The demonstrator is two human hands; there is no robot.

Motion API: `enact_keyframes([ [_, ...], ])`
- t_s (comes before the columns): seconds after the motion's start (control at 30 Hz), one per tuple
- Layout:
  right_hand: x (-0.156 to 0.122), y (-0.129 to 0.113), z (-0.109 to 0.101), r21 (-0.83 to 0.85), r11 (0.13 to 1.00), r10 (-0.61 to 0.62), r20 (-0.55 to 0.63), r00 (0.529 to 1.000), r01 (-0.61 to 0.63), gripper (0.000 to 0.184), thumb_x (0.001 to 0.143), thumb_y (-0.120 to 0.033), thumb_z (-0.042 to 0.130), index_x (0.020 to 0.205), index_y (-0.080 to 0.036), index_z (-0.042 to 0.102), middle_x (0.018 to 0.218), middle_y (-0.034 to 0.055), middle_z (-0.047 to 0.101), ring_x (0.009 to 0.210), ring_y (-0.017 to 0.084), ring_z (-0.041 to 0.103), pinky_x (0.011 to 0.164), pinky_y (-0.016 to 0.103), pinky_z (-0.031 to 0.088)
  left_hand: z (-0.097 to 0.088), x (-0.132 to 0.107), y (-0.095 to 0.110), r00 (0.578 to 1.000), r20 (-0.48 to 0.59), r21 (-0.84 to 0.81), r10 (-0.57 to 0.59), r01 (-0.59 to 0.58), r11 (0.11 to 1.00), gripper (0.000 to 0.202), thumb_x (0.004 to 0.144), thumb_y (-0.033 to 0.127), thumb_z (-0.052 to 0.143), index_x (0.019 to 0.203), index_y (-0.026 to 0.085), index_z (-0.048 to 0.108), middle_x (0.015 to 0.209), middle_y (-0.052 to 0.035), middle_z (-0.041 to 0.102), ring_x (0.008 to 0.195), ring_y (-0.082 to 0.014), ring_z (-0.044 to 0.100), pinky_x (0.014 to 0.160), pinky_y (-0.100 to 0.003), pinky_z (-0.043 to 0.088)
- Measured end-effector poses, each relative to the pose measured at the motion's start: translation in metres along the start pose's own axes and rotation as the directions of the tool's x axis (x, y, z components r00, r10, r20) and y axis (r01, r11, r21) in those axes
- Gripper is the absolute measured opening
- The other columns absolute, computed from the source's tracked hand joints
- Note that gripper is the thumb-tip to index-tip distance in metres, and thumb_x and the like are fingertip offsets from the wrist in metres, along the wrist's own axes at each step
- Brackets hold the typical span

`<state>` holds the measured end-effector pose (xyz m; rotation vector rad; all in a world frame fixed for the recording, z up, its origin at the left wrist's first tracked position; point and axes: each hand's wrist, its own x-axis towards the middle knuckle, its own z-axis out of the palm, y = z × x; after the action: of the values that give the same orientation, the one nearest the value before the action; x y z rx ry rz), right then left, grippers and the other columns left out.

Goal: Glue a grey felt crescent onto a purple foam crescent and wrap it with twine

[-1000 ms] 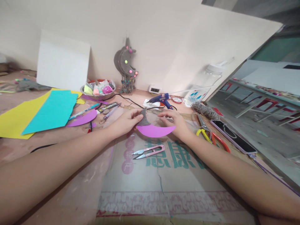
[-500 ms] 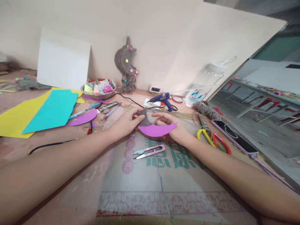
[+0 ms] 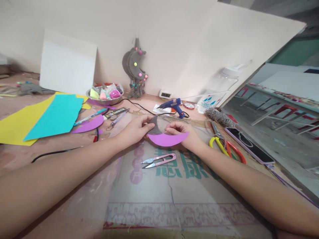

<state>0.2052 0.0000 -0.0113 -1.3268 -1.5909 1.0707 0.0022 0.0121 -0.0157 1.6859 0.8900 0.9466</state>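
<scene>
A purple paper crescent (image 3: 167,138) with a grey glittery crescent piece (image 3: 154,127) at its left tip is held just above the printed cardboard mat (image 3: 174,186). My left hand (image 3: 134,130) pinches the grey tip from the left. My right hand (image 3: 183,132) curls its fingers over the crescent's upper edge, with the crescent's right end in front of it. Pink thread snips (image 3: 158,160) lie on the mat just in front of the crescent.
A blue glue gun (image 3: 172,106), a twine ball (image 3: 218,116), yellow and red handled scissors (image 3: 225,147) and a phone (image 3: 248,146) lie to the right. Teal (image 3: 56,116) and yellow (image 3: 15,127) sheets, a purple cutout (image 3: 88,125), pens and a bowl (image 3: 104,95) sit left. A finished moon hanging (image 3: 135,68) leans on the wall.
My right hand has drawn in from the crescent's right end toward its middle and curled its fingers onto it. The left hand keeps its pinch.
</scene>
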Motion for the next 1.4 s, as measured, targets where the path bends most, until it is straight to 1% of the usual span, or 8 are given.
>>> enact_keyframes([
  [0.37, 0.001, 0.004, -0.001, -0.015, 0.998, -0.060, 0.009, 0.998, 0.060, 0.028, 0.069, -0.041, 0.067, 0.077, -0.015, 0.062, 0.069, 0.0007, 0.061, 0.059, 0.011, 0.053, 0.055, 0.023, 0.041, 0.000, -0.001, 0.004, 1.000, -0.001, -0.010, 0.006, -0.006, 1.000, 0.017, 0.082, 0.030, 0.051, 0.091, 0.016, 0.054, 0.078, 0.0015, 0.055, 0.050, -0.0057, 0.047, 0.045, -0.017, 0.040],
  [0.53, -0.002, 0.000, -0.007, 0.009, 0.985, -0.173, -0.083, 0.981, 0.174, 0.030, 0.082, -0.044, 0.053, 0.092, -0.017, 0.062, 0.087, 0.0037, 0.063, 0.053, 0.008, 0.048, 0.049, 0.023, 0.039, -0.002, 0.001, 0.004, 0.996, -0.094, -0.004, -0.005, 0.005, 1.000, 0.016, 0.084, 0.030, 0.050, 0.091, 0.015, 0.052, 0.071, 0.0027, 0.054, 0.049, -0.0067, 0.050, 0.047, -0.019, 0.044],
  [0.63, -0.002, 0.000, -0.011, 0.111, 0.972, -0.194, -0.105, 0.975, 0.205, 0.037, 0.087, -0.050, 0.042, 0.084, -0.018, 0.059, 0.070, 0.0015, 0.058, 0.050, 0.010, 0.045, 0.047, 0.025, 0.038, -0.003, 0.002, 0.003, 0.985, -0.170, -0.023, -0.020, 0.016, 1.000, 0.017, 0.084, 0.030, 0.050, 0.093, 0.015, 0.051, 0.071, 0.0021, 0.054, 0.050, -0.0080, 0.053, 0.049, -0.020, 0.046],
  [0.73, -0.003, 0.000, -0.011, 0.084, 0.981, -0.174, -0.035, 0.984, 0.177, 0.046, 0.086, -0.056, 0.040, 0.069, -0.018, 0.057, 0.060, 0.0021, 0.056, 0.049, 0.011, 0.045, 0.047, 0.025, 0.038, -0.003, 0.002, 0.004, 0.976, -0.211, -0.053, -0.043, 0.033, 0.998, 0.019, 0.085, 0.029, 0.049, 0.097, 0.015, 0.050, 0.075, 0.0009, 0.057, 0.051, -0.0084, 0.055, 0.050, -0.021, 0.048],
  [0.87, -0.007, -0.004, -0.005, -0.040, 0.993, -0.112, 0.023, 0.993, 0.113, 0.039, 0.075, -0.054, 0.060, 0.063, -0.017, 0.056, 0.054, -0.0002, 0.056, 0.045, 0.008, 0.042, 0.045, 0.023, 0.036, -0.002, 0.002, 0.006, 0.986, -0.169, -0.072, -0.007, -0.005, 0.997, 0.020, 0.083, 0.031, 0.054, 0.095, 0.015, 0.051, 0.080, -0.0002, 0.058, 0.055, -0.0086, 0.056, 0.053, -0.022, 0.049],
  [1.0, -0.009, -0.005, -0.002, -0.084, 0.991, -0.107, 0.010, 0.994, 0.107, 0.040, 0.076, -0.054, 0.058, 0.064, -0.016, 0.057, 0.056, 0.0000, 0.058, 0.046, 0.008, 0.042, 0.046, 0.022, 0.036, -0.002, 0.002, 0.007, 0.995, -0.094, -0.064, 0.018, -0.024, 0.998, 0.026, 0.078, 0.035, 0.061, 0.091, 0.014, 0.054, 0.081, -0.0018, 0.060, 0.064, -0.0104, 0.055, 0.054, -0.020, 0.044],
  [1.23, -0.008, -0.001, -0.006, -0.103, 0.984, -0.149, -0.029, 0.988, 0.146, 0.038, 0.083, -0.048, 0.053, 0.063, -0.015, 0.058, 0.057, -0.0003, 0.057, 0.047, 0.008, 0.042, 0.047, 0.021, 0.035, -0.004, 0.002, 0.008, 1.000, -0.021, -0.008, -0.015, 0.015, 1.000, 0.030, 0.076, 0.038, 0.062, 0.095, 0.014, 0.058, 0.084, -0.0023, 0.063, 0.065, -0.0096, 0.054, 0.056, -0.020, 0.042],
  [1.4, -0.008, -0.003, -0.006, -0.079, 0.984, -0.161, -0.020, 0.987, 0.159, 0.038, 0.083, -0.047, 0.053, 0.064, -0.016, 0.057, 0.058, 0.0004, 0.058, 0.048, 0.008, 0.043, 0.047, 0.022, 0.035, -0.005, 0.000, 0.010, 0.998, -0.057, 0.071, -0.026, 0.030, 0.997, 0.034, 0.078, 0.048, 0.056, 0.081, 0.015, 0.061, 0.068, 0.0004, 0.059, 0.060, -0.0105, 0.052, 0.057, -0.021, 0.041],
])
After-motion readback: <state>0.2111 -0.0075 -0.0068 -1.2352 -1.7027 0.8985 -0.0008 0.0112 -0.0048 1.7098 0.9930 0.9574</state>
